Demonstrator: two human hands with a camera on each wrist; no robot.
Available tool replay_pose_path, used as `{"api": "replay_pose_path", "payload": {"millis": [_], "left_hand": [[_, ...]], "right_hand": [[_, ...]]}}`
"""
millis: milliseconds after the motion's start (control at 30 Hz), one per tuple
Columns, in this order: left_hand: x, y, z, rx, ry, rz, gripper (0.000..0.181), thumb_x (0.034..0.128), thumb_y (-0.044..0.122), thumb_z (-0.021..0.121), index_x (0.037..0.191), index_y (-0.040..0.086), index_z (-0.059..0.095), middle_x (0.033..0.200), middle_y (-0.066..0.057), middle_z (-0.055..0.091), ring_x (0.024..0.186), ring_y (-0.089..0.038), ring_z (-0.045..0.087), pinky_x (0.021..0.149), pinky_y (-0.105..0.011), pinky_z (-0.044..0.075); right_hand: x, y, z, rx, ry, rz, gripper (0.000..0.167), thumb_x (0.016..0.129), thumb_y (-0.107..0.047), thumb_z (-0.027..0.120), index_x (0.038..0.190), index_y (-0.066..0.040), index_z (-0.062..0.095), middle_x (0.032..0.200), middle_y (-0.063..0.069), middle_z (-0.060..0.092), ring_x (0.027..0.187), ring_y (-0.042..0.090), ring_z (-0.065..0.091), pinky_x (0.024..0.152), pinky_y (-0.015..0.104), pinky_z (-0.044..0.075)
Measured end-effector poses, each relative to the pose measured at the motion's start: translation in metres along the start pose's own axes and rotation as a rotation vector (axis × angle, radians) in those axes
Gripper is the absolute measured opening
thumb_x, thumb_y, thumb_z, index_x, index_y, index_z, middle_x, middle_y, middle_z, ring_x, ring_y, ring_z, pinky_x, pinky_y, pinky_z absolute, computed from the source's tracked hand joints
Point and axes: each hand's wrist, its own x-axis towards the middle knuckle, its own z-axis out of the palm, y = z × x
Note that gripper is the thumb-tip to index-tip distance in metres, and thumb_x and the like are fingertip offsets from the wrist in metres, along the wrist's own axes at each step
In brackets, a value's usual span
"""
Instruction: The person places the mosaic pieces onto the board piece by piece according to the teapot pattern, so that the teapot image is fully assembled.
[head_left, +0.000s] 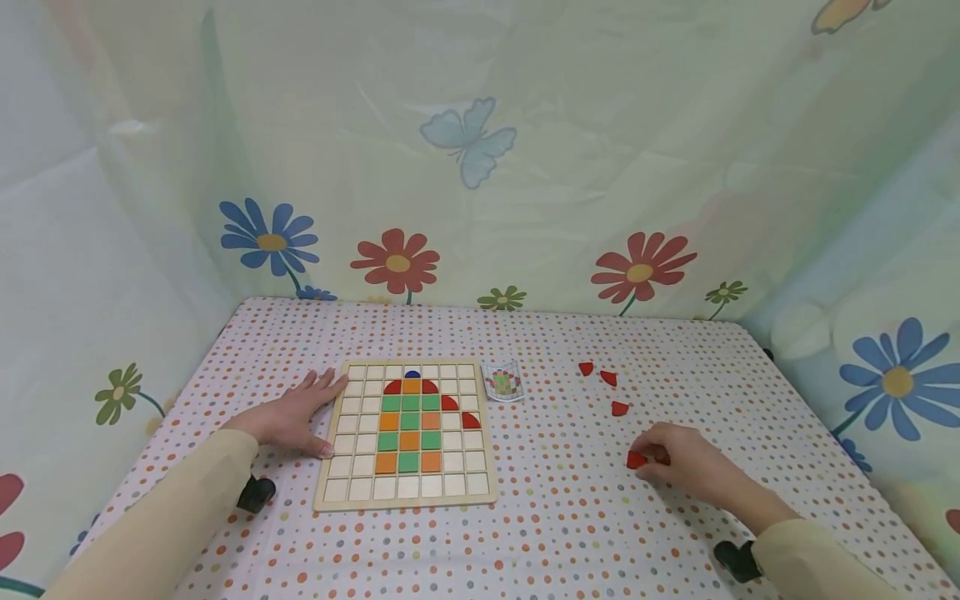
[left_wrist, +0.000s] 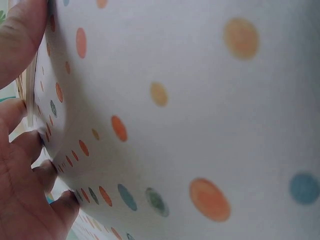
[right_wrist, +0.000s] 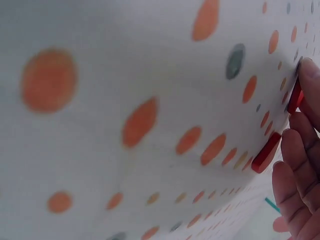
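My left hand [head_left: 296, 414] lies with spread fingers against the left edge of a wooden grid board [head_left: 345, 492]. Square tiles in green [head_left: 410, 403] and orange [head_left: 409, 442] fill its middle columns. A small blue piece [head_left: 412, 375] tops them, and several red quarter-round tiles [head_left: 470, 420] sit in stepped cells, two of them down the right side. To the board's right, my right hand [head_left: 686, 462] pinches a red quarter-round tile [head_left: 636, 460] at the tablecloth, between thumb and fingers. In the right wrist view, another red tile [right_wrist: 266, 152] lies by the fingertips.
Three loose red tiles [head_left: 609, 378] lie beyond my right hand. A small pattern card [head_left: 503, 381] with a printed coloured design touches or nearly touches the board's upper right edge. Dotted cloth [head_left: 555, 517] covers the table, and a flowered curtain [head_left: 525, 208] stands behind.
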Motion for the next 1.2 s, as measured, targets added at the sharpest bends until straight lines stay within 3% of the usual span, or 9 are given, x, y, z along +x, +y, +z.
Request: {"api": "replay_pose_path", "payload": {"millis": [167,500,833,1000,1200], "left_hand": [[0.0,0.0,0.0,-0.005,0.0,0.007,0.116,0.0736,0.03,0.091,0.163,0.003,0.021,0.169,-0.03,0.006,0.154,-0.056,0.0,0.119,-0.077,0.011],[0.001,-0.001,0.001,0.008,0.01,-0.004,0.116,0.0733,0.029,0.091,0.162,0.003,0.022,0.169,-0.029,0.007,0.154,-0.055,0.001,0.119,-0.076,0.013],[0.001,-0.001,0.002,0.013,0.014,-0.015,0.114,0.074,0.029,0.091,0.162,0.004,0.022,0.169,-0.028,0.008,0.155,-0.054,0.001,0.119,-0.076,0.013],[0.001,0.0,0.002,0.014,0.015,-0.014,0.114,0.0745,0.028,0.091,0.163,0.005,0.023,0.169,-0.028,0.008,0.155,-0.054,0.001,0.119,-0.076,0.013],[0.001,0.0,0.002,0.009,0.015,-0.02,0.114,0.0742,0.029,0.091,0.163,0.005,0.022,0.169,-0.028,0.008,0.155,-0.054,0.0,0.119,-0.076,0.013]], "right_hand": [[0.003,-0.006,0.003,0.005,0.013,-0.04,0.015,0.084,-0.014,0.084,0.095,-0.012,0.074,0.085,-0.005,0.062,0.075,0.011,0.05,0.063,0.024,0.044],[0.017,-0.029,0.008,-0.019,0.002,-0.114,0.014,0.083,-0.015,0.084,0.091,-0.015,0.073,0.087,-0.008,0.066,0.08,0.006,0.056,0.071,0.028,0.053],[0.041,-0.077,0.017,-0.013,-0.008,-0.164,0.014,0.083,-0.016,0.085,0.092,-0.015,0.074,0.087,-0.007,0.061,0.082,0.009,0.055,0.075,0.028,0.054],[0.055,-0.102,0.022,-0.017,-0.016,-0.237,0.012,0.085,-0.017,0.084,0.094,-0.014,0.076,0.086,-0.007,0.06,0.077,0.008,0.051,0.068,0.023,0.047],[0.069,-0.133,0.028,-0.012,-0.028,-0.325,0.012,0.087,-0.017,0.082,0.096,-0.012,0.076,0.089,-0.006,0.063,0.079,0.008,0.052,0.069,0.023,0.049]]}}
